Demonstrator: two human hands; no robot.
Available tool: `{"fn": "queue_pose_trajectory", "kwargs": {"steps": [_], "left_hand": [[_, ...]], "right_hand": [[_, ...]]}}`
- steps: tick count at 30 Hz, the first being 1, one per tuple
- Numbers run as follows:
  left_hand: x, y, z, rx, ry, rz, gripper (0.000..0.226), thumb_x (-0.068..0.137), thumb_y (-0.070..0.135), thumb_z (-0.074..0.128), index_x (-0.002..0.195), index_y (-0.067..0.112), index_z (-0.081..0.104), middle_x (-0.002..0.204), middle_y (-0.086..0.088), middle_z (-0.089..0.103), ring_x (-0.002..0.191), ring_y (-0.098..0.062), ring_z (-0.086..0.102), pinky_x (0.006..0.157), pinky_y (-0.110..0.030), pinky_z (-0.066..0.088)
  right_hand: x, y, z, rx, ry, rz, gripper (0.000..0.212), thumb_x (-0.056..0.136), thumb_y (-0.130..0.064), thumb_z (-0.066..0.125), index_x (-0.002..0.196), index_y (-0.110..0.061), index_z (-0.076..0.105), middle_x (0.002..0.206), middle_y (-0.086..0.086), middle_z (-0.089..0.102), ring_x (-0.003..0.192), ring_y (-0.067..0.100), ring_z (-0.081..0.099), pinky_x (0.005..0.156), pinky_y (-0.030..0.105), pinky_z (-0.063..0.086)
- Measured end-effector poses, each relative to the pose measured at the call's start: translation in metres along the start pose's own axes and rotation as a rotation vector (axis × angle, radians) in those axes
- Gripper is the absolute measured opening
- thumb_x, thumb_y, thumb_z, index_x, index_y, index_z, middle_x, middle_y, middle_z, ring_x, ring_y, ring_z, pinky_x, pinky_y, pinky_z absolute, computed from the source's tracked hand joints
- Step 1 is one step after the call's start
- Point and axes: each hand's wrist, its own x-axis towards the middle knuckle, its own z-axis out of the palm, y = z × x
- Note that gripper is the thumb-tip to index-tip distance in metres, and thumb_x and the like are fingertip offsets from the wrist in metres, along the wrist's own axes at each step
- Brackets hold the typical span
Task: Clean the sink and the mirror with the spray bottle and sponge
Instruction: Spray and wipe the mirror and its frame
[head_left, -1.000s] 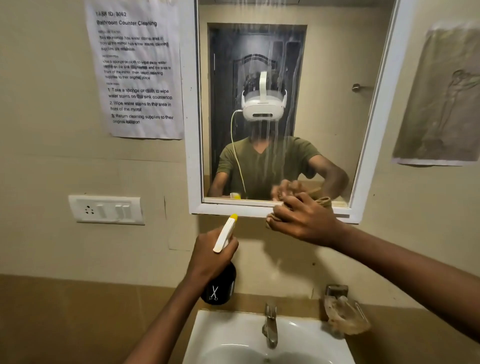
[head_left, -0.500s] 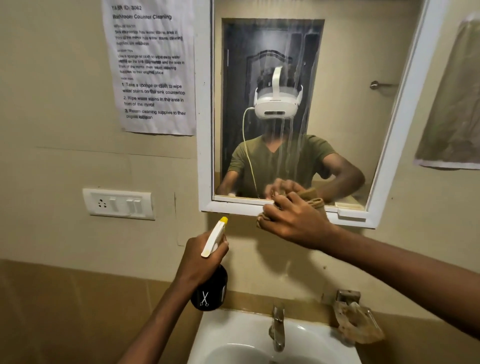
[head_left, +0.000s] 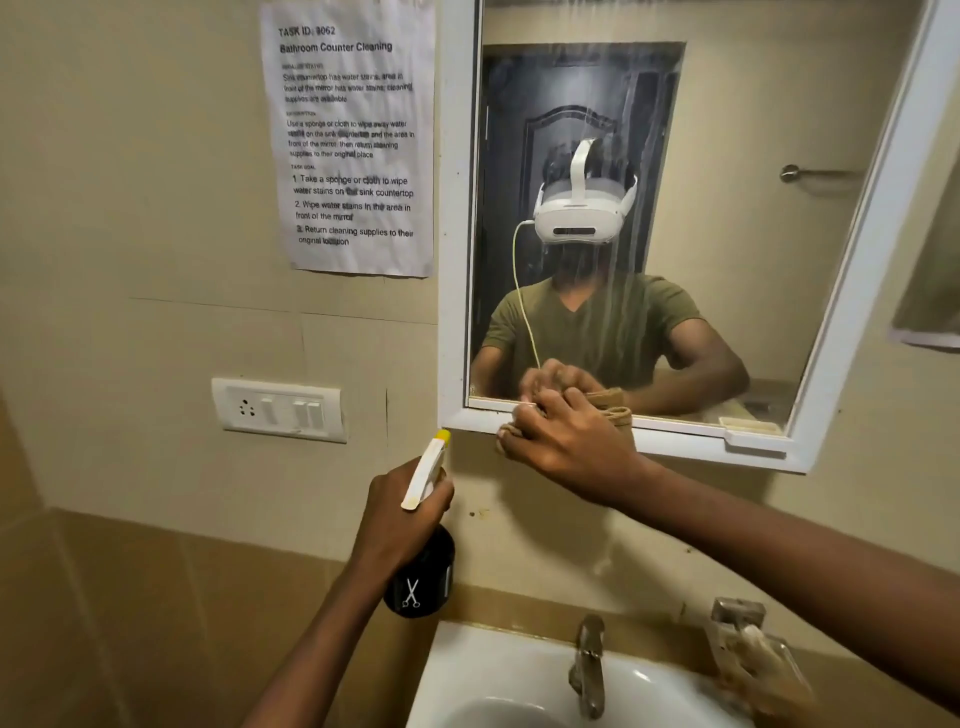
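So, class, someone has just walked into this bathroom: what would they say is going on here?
A person is cleaning the mirror above the sink. The right hand presses a tan cloth against the mirror's lower frame, near its left corner. The left hand grips a black spray bottle with a white and yellow nozzle, held upright below the mirror. Streaks of liquid run down the glass. The tap looks off.

Streaked glossy mirror (head_left: 737, 130) glass in white frame, tan cloth (head_left: 615, 415) at its lower edge, dull metal tap (head_left: 589, 665), glossy white sink (head_left: 467, 670), creased paper notice (head_left: 353, 140)
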Motion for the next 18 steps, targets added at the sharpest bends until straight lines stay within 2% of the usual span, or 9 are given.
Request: {"fn": "queue_pose_trajectory", "kwargs": {"steps": [3, 7, 10, 14, 16, 18], "left_hand": [[0.000, 0.006, -0.006, -0.021, 0.000, -0.017, 0.027, 0.071, 0.030, 0.050, 0.069, 0.004, 0.059, 0.064, -0.013, 0.066, 0.066, -0.031, 0.064, 0.065, -0.049, 0.051], [-0.003, 0.007, -0.024, -0.070, -0.005, -0.028, 0.020, 0.072, 0.030, 0.052, 0.067, 0.013, 0.060, 0.066, -0.008, 0.067, 0.064, -0.022, 0.063, 0.063, -0.039, 0.052], [-0.001, 0.008, -0.044, -0.111, -0.047, -0.042, 0.017, 0.072, 0.033, 0.055, 0.070, 0.017, 0.061, 0.073, -0.008, 0.069, 0.069, -0.024, 0.063, 0.063, -0.035, 0.049], [0.000, 0.015, -0.069, -0.114, -0.087, -0.036, 0.022, 0.070, 0.036, 0.055, 0.074, 0.016, 0.063, 0.079, -0.007, 0.071, 0.074, -0.023, 0.067, 0.065, -0.033, 0.049], [0.001, 0.019, -0.077, -0.112, -0.119, -0.037, 0.024, 0.070, 0.037, 0.055, 0.076, 0.015, 0.062, 0.082, -0.008, 0.071, 0.076, -0.023, 0.067, 0.064, -0.031, 0.047], [0.004, 0.025, -0.081, -0.123, -0.128, -0.048, 0.026, 0.072, 0.039, 0.055, 0.077, 0.015, 0.064, 0.081, -0.003, 0.073, 0.074, -0.017, 0.067, 0.062, -0.025, 0.047]], "right_hand": [[-0.005, 0.003, -0.004, -0.009, 0.002, -0.009, 0.018, 0.097, -0.012, 0.048, 0.094, -0.015, 0.065, 0.087, 0.011, 0.062, 0.073, 0.030, 0.055, 0.059, 0.039, 0.040], [0.001, -0.005, -0.002, -0.011, -0.022, 0.028, 0.009, 0.091, -0.011, 0.057, 0.097, -0.013, 0.064, 0.088, 0.012, 0.061, 0.072, 0.029, 0.053, 0.058, 0.040, 0.041], [0.016, -0.025, 0.008, 0.001, 0.005, 0.079, 0.011, 0.087, -0.012, 0.063, 0.098, -0.014, 0.065, 0.088, 0.011, 0.061, 0.073, 0.029, 0.054, 0.060, 0.040, 0.042], [0.075, -0.042, 0.021, 0.030, 0.082, 0.283, 0.013, 0.081, -0.011, 0.068, 0.093, -0.015, 0.064, 0.082, 0.008, 0.059, 0.069, 0.028, 0.053, 0.058, 0.037, 0.040], [0.104, -0.026, 0.016, -0.012, 0.129, 0.425, 0.012, 0.082, -0.012, 0.067, 0.094, -0.016, 0.066, 0.082, 0.009, 0.060, 0.071, 0.029, 0.055, 0.062, 0.038, 0.041], [0.118, -0.010, 0.012, -0.016, 0.156, 0.495, 0.013, 0.086, -0.012, 0.063, 0.098, -0.015, 0.067, 0.085, 0.010, 0.062, 0.075, 0.031, 0.056, 0.064, 0.039, 0.045]]}}
